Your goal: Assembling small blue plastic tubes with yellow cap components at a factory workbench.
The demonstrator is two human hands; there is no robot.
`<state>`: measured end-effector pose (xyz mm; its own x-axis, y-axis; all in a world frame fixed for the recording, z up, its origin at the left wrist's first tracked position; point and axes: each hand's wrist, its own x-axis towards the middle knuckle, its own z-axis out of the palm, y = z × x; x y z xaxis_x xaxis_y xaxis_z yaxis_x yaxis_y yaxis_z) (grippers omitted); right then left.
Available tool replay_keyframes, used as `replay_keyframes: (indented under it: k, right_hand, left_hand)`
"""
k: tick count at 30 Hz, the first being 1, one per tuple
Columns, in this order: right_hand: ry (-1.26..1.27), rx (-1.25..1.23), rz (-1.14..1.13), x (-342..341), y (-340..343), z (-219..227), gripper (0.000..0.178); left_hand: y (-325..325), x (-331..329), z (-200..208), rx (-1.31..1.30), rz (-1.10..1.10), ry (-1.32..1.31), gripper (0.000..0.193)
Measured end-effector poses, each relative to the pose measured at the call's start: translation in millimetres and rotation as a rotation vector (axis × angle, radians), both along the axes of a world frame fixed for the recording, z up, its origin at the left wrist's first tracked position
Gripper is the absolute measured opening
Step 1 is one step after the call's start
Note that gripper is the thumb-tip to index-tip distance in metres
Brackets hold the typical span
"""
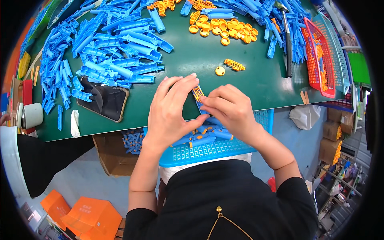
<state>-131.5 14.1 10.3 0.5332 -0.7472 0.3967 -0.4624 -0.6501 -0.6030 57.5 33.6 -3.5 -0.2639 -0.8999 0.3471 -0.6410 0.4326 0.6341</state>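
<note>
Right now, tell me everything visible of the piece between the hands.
The piece is narrow and plastic-looking: an orange slotted strip, with blue showing at its lower end. It slants over the green table, partly hidden. The right hand pinches it; the left hand curves beside it, thumb apparently touching its lower end.

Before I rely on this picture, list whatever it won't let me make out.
In the head view:
Held piece: full outline, partly covered by the left hand and right hand.
Blue basket: far side, hidden under the green table.
Small pieces below the table: too small to count.
Co-worker's hand: mostly cut off by the left rim.
</note>
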Motion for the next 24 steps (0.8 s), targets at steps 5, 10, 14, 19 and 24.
replay_keyframes:
  k: [5, 10, 14, 19, 24]
  right_hand:
    - [0.002, -0.051, 0.003, -3, 0, -4, 0.025]
    - [-0.052, -0.073, -0.072, 1, 1, -5, 0.026]
    - [-0.011, -0.093, -0.010, 4, 0, -2, 0.025]
    - [0.013, 0.021, -0.002, -4, -9, 6, 0.023]
    - [-0.051, 0.076, 0.048, 6, -30, 7, 0.017]
  left_hand:
    - [1, 1, 1, -0.001, 0.009, -0.016, 0.072]
    - [0, -2, 1, -0.028, 0.008, 0.006, 0.073]
    - [2, -3, 2, -0.010, 0.038, 0.002, 0.078]
    - [2, -2, 2, -0.018, 0.035, -0.003, 0.080]
    - [2, -1, 0, -0.010, 0.028, 0.022, 0.083]
